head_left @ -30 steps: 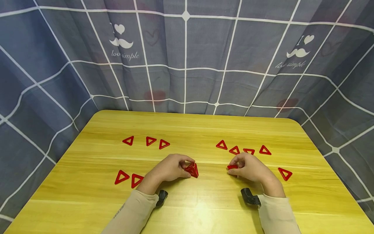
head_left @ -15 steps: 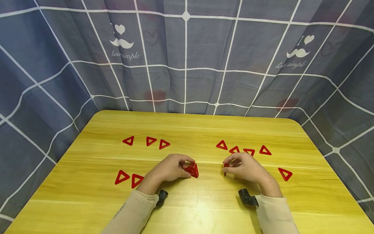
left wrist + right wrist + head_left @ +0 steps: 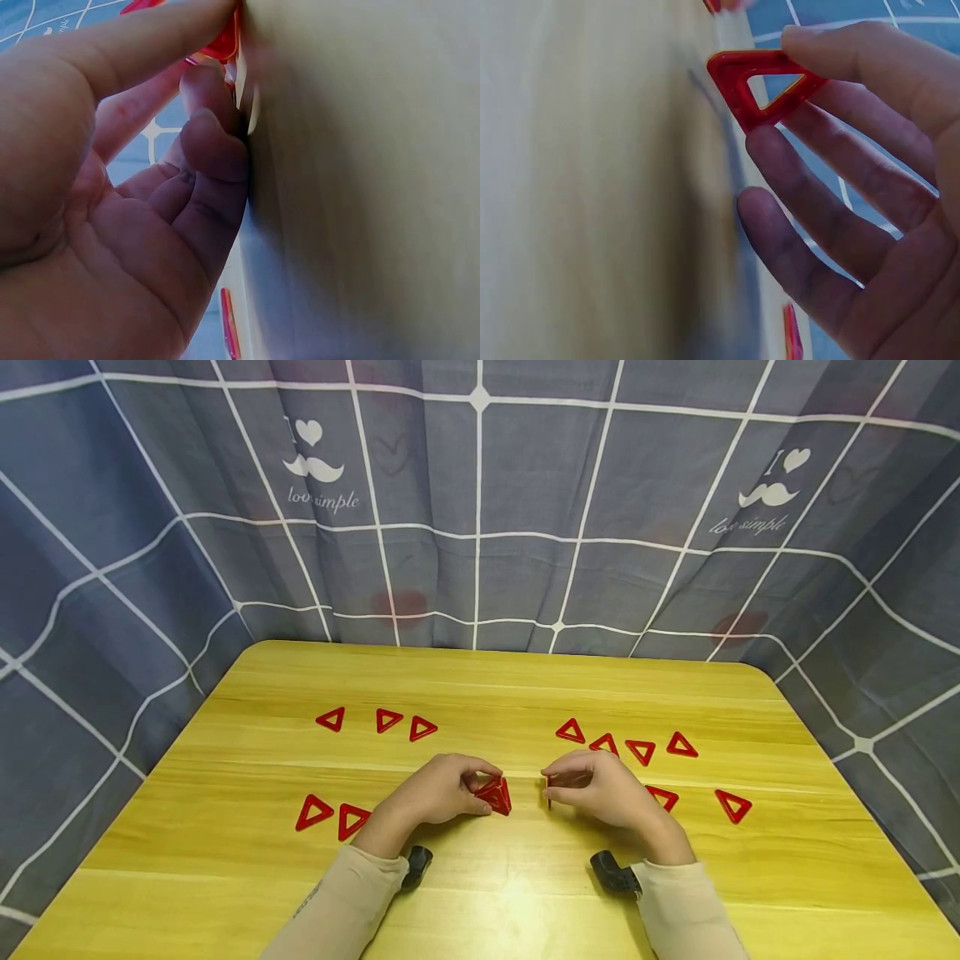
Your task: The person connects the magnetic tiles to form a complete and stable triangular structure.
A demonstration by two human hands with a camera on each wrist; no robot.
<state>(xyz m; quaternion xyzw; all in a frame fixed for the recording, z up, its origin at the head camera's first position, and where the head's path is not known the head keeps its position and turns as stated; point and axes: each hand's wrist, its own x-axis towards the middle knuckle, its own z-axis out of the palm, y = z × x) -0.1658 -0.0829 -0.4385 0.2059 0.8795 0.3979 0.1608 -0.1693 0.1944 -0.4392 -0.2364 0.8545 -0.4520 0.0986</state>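
In the head view, my left hand (image 3: 442, 789) holds a small pyramid-like shape of joined red triangular tiles (image 3: 495, 796) on the table, thumb and fingertips at its left side. Only a bit of this red shape (image 3: 223, 45) shows at the top of the left wrist view. To the right, my right hand (image 3: 603, 789) pinches one loose hollow red triangular tile (image 3: 733, 82) between thumb and fingers. That tile stands on edge, a short gap away from the pyramid shape. Two fingers of the right hand stick out apart from the tile.
Flat red triangles lie about the wooden table (image 3: 480, 893): several at the left, such as this near triangle (image 3: 315, 822), and several at the right, such as this outer triangle (image 3: 732, 796). One triangle (image 3: 665, 791) is partly covered by the right wrist. A blue-grey checked curtain (image 3: 525, 468) surrounds the table.
The right hand has moved left toward the pyramid shape, turning its tile from nearly flat to upright. A triangle behind the right wrist has come into sight. The left hand stays still.
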